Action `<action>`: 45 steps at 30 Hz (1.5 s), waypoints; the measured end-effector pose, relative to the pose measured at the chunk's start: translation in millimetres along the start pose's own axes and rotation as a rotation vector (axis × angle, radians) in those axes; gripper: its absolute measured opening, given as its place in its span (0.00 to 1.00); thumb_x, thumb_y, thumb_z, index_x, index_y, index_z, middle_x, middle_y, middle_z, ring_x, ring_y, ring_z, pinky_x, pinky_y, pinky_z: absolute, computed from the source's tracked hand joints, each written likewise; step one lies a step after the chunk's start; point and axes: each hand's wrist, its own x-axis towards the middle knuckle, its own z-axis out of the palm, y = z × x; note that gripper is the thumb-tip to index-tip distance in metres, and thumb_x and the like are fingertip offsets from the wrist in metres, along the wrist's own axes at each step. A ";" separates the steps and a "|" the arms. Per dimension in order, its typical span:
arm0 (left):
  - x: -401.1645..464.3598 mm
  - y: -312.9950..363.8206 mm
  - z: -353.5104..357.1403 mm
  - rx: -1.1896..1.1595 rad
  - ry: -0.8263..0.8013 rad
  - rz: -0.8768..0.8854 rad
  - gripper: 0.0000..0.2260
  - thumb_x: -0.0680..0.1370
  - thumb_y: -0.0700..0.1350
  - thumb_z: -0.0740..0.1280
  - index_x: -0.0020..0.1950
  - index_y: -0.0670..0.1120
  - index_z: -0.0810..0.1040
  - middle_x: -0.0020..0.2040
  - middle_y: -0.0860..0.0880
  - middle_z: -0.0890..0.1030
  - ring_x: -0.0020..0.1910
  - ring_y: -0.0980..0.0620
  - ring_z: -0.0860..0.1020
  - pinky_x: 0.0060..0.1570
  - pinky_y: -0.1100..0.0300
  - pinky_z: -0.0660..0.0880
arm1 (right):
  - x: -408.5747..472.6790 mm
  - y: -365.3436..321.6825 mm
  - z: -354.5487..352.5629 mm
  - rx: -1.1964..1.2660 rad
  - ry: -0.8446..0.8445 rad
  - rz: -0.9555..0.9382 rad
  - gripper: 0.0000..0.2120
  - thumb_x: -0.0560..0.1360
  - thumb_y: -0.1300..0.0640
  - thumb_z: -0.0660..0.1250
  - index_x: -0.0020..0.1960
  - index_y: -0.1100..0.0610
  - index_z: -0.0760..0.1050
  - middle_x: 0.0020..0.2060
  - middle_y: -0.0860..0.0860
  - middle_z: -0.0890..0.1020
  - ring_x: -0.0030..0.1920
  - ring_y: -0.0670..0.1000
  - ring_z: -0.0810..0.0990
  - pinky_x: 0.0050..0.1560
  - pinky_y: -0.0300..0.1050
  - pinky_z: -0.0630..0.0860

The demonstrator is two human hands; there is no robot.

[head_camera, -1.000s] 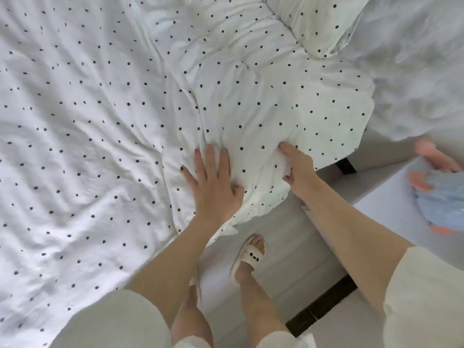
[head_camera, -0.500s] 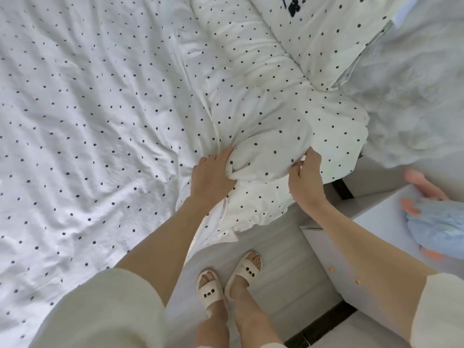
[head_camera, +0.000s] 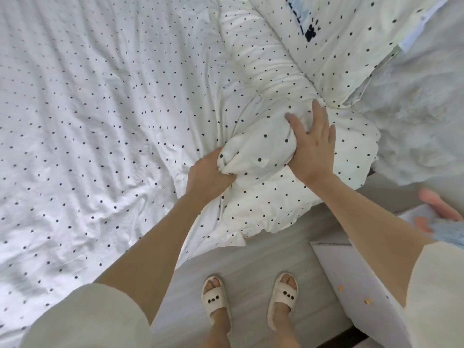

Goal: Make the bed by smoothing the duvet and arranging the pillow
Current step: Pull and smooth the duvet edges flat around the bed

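Duvet (head_camera: 100,121): one, white with small black dots, spread over the bed and rumpled; its thick rolled edge runs as a long ridge from the top middle of the view down toward the near right corner of the bed, where it is bunched into a lump.
Duvet corner (head_camera: 256,217): one, hanging over the bed's edge above the floor, pointing toward the person's feet.
Pillow (head_camera: 339,46): one, in matching dotted fabric with a dark paw print, lying at the top right just beside the duvet ridge; its long side follows the same diagonal.
Left hand (head_camera: 208,174): one, fingers clenched into the left side of the bunched lump, knuckles buried in fabric.
Right hand (head_camera: 313,144): one, palm pressed on the right side of the lump, fingers spread and flat, thumb hooked round the bulge; grasping rather than released.
Fluffy throw (head_camera: 414,116): one, pale, lying to the right of the pillow.
Slippers (head_camera: 216,297): two, cream, on the grey floor, toes pointing toward the bed.
Bedside cabinet (head_camera: 351,272): one, white, at lower right beside the bed.
Soft toy (head_camera: 447,222): one, blue and pink, blurred, on the cabinet.
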 end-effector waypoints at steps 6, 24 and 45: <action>-14.7 35.5 43.5 0.313 0.041 -0.077 0.23 0.73 0.40 0.64 0.69 0.48 0.68 0.62 0.48 0.73 0.63 0.43 0.68 0.58 0.48 0.67 | -3.1 42.1 -21.4 0.000 0.032 -0.437 0.15 0.56 0.68 0.73 0.41 0.61 0.76 0.34 0.56 0.79 0.37 0.59 0.78 0.34 0.47 0.73; -79.3 37.1 203.0 0.406 -0.719 -0.203 0.37 0.73 0.44 0.67 0.77 0.56 0.50 0.77 0.50 0.54 0.75 0.42 0.52 0.70 0.43 0.62 | -89.0 188.3 -20.8 -0.464 -0.930 -0.303 0.24 0.71 0.63 0.64 0.66 0.54 0.68 0.63 0.56 0.71 0.65 0.59 0.68 0.61 0.55 0.68; -93.7 -77.2 157.5 0.202 -0.143 -0.406 0.22 0.78 0.44 0.60 0.73 0.52 0.65 0.73 0.48 0.66 0.69 0.47 0.67 0.61 0.53 0.69 | -100.6 96.9 54.3 -0.320 -1.002 -0.240 0.18 0.79 0.56 0.53 0.68 0.55 0.66 0.66 0.57 0.69 0.62 0.59 0.71 0.57 0.52 0.69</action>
